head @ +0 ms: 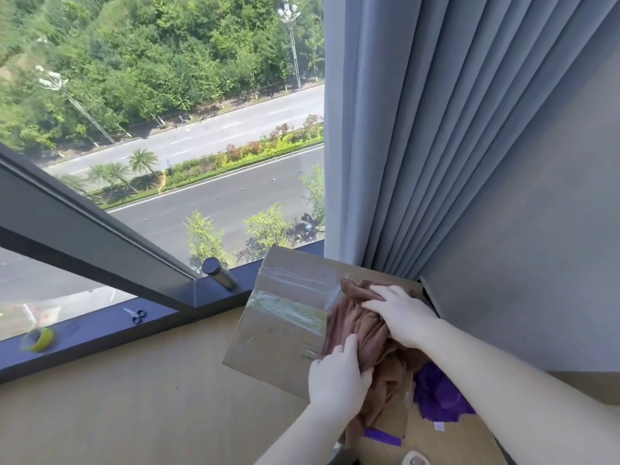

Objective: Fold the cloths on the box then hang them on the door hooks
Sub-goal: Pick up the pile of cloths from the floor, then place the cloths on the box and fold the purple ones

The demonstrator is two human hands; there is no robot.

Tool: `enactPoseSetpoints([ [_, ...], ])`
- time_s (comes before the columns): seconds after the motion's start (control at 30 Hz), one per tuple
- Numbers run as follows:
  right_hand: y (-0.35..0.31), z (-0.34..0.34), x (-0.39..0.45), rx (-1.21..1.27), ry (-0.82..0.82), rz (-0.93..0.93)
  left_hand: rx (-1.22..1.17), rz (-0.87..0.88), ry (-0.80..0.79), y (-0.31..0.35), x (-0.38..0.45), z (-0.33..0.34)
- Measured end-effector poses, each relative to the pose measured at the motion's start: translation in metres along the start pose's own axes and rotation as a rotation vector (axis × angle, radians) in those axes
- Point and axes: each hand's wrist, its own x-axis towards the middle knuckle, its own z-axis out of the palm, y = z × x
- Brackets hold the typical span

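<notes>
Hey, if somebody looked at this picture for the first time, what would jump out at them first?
Probably both hands working a crumpled brown cloth on the cardboard box at lower right: the left hand grips its near edge, and the right hand rests on top. A purple cloth lies just beside it on the box, partly under the right forearm. Behind, a big window overlooks a tree-lined road, with a grey curtain on the right.

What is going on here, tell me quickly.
A person is working on a brown cloth lying bunched on a taped cardboard box by the window. The left hand grips the cloth's near edge, while the right hand presses on its top with fingers spread. A purple cloth lies unfolded on the box under the right forearm. Nothing looks folded yet, and no door hooks are in view. Scissors and a tape roll rest on the window ledge.
</notes>
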Motion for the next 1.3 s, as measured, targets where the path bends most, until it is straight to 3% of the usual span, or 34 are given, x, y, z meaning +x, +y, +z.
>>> enactPoseSetpoints([
  [0.57, -0.01, -0.021, -0.012, -0.034, 0.035, 0.009, -0.057, -0.024, -0.062, -0.01, 0.013, -0.022],
  [0.77, 0.0, -0.03, -0.045, 0.012, 0.19, 0.064, 0.199, 0.398, 0.422, -0.001, 0.003, -0.029],
  [0.83, 0.009, -0.026, -0.059, 0.049, 0.229, 0.115, 0.219, 0.543, 0.48, 0.009, -0.002, -0.018],
  [0.93, 0.027, -0.01, -0.085, 0.11, 0.238, 0.195, 0.259, 0.7, 0.428, 0.032, -0.015, 0.009],
  [1.07, 0.066, 0.024, -0.122, 0.165, 0.205, 0.267, 0.301, 0.747, 0.296, 0.067, -0.039, 0.056],
  [1.3, 0.146, 0.085, -0.174, 0.193, 0.116, 0.302, 0.255, 0.535, 0.135, 0.118, -0.051, 0.113],
])
